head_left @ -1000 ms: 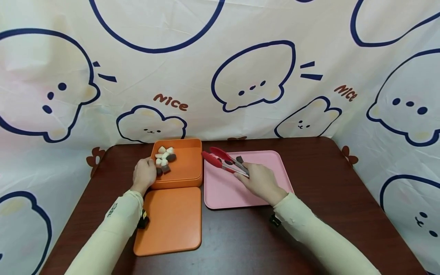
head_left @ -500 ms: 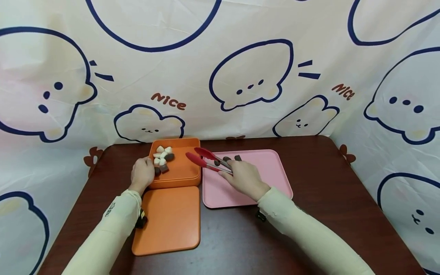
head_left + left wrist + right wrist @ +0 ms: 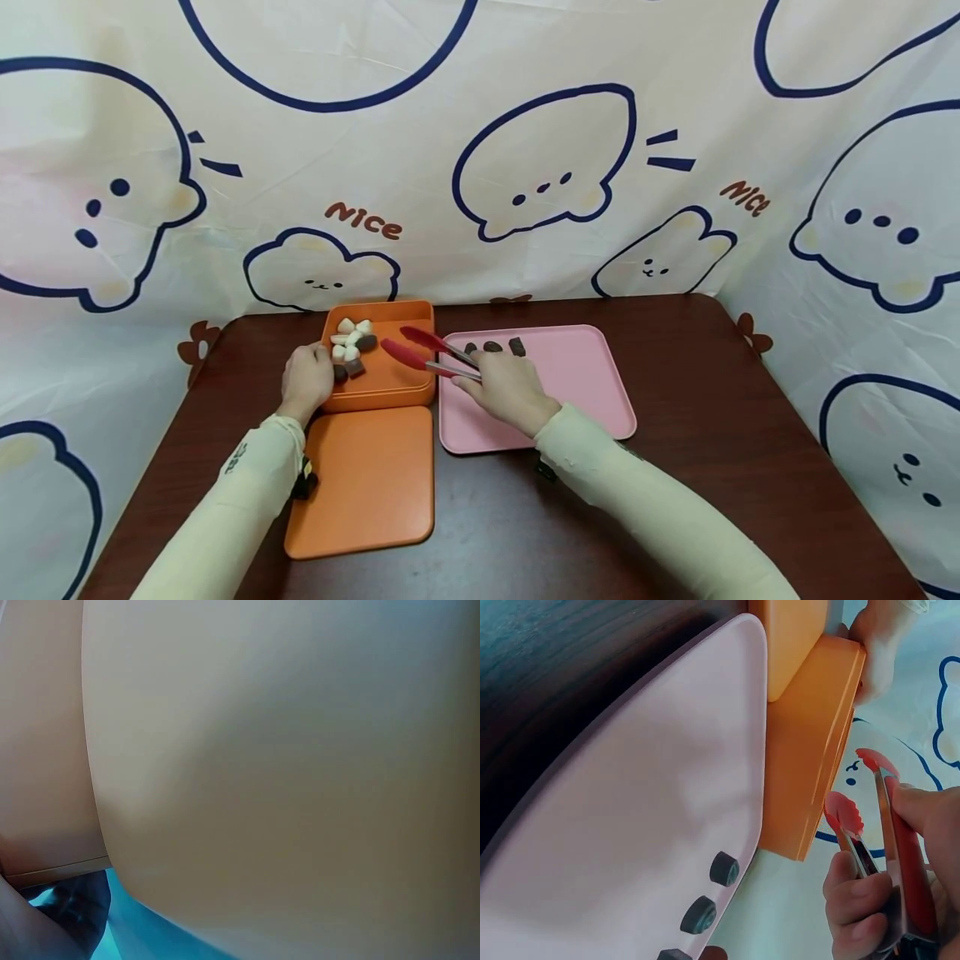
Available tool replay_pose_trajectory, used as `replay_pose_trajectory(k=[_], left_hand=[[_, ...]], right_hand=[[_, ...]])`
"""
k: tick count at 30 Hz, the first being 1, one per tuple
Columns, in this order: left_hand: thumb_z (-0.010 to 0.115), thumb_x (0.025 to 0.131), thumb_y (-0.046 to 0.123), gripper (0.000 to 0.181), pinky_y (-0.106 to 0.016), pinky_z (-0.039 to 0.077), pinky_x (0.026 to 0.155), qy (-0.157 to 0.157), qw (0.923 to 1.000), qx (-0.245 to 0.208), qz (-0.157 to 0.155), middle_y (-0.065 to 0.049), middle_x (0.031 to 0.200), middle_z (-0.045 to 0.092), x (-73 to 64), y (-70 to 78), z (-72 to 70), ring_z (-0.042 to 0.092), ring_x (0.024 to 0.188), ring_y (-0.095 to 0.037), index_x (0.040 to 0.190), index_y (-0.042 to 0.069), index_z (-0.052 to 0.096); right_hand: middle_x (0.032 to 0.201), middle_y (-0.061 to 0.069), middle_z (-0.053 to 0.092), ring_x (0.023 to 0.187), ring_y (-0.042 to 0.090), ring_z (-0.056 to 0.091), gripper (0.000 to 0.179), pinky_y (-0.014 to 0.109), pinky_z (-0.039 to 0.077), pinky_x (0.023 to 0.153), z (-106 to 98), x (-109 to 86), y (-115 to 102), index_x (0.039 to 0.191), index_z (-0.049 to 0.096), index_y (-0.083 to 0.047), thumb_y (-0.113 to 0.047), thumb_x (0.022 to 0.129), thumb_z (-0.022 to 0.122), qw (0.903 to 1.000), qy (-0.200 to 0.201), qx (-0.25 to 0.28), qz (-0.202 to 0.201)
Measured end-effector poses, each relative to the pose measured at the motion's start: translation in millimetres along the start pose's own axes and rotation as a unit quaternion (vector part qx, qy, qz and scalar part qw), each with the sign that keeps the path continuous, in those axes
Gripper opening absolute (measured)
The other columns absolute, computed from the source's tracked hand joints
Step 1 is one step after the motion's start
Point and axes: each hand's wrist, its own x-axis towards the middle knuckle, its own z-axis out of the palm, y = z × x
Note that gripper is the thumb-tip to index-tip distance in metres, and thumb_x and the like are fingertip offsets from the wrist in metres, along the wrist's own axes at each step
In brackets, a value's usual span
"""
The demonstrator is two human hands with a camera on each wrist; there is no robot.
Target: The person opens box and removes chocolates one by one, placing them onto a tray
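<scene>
Right hand has red tongs, tips apart and empty, over the orange box left of frame centre; left hand grips its side. Pick-up step, I reckon: next, pinch a dark piece.

one left hand, one right hand. one pair of red-tipped tongs, one orange box, one flat orange panel, one pink tray, one worktop. dark pieces: three in the box, three on the tray. white pieces: roughly six, overlapping, exact count unclear. "nice" prints on the backdrop: two.
</scene>
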Motion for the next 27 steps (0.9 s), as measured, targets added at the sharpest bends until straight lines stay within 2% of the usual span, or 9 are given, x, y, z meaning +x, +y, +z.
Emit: replay_pose_trajectory(k=[5,12,14,20,27], left_hand=[[0.018,0.11,0.031,0.046,-0.037,0.035,0.07,0.005,1.0,0.003,-0.002,-0.012,0.081,0.041,0.5,-1.4,-0.8,0.049,0.08,-0.03,0.084,0.008,0.048],[0.018,0.109,0.031,0.046,-0.037,0.035,0.068,0.01,0.9999,0.003,-0.005,-0.011,0.08,0.041,-0.5,-1.8,-1.4,0.049,0.078,-0.03,0.083,0.008,0.048],[0.018,0.109,0.031,0.046,-0.037,0.035,0.068,0.01,0.9999,0.003,-0.005,-0.012,0.08,0.041,-0.9,-1.5,-1.2,0.049,0.079,-0.03,0.083,0.008,0.048],[0.018,0.109,0.031,0.046,-0.037,0.034,0.069,0.007,1.0,0.004,0.0,-0.012,0.081,0.041,-0.6,-0.8,-0.1,0.049,0.082,-0.03,0.084,0.008,0.049],[0.019,0.109,0.031,0.045,-0.038,0.035,0.071,0.01,0.9999,0.002,-0.002,-0.013,0.084,0.043,0.6,0.0,0.3,0.05,0.085,-0.03,0.085,0.007,0.049]], right_hand=[[0.074,-0.001,0.062,0.064,0.016,0.055,0.047,0.033,0.042,0.047,2.3,2.7,-10.1,0.111,0.072,-0.014,-0.057,0.094,0.063,0.9999,0.0,0.006,-0.012],[0.07,-0.005,0.062,0.06,0.011,0.055,0.04,0.029,0.042,0.047,6.8,5.3,-27.1,0.104,0.071,-0.017,-0.055,0.094,0.063,0.9993,-0.016,0.018,-0.03],[0.071,-0.005,0.063,0.06,0.01,0.056,0.041,0.028,0.042,0.048,7.7,6.8,-32.0,0.107,0.072,-0.016,-0.054,0.095,0.064,0.999,-0.023,0.018,-0.035],[0.076,-0.005,0.067,0.061,0.009,0.058,0.043,0.027,0.045,0.05,12.9,12.4,-41.6,0.113,0.073,-0.017,-0.054,0.094,0.065,0.9987,-0.038,-0.011,-0.032],[0.077,-0.004,0.068,0.063,0.012,0.061,0.041,0.031,0.048,0.05,15.9,16.7,-50.3,0.103,0.072,-0.018,-0.057,0.094,0.063,0.9957,-0.032,-0.073,-0.046]])
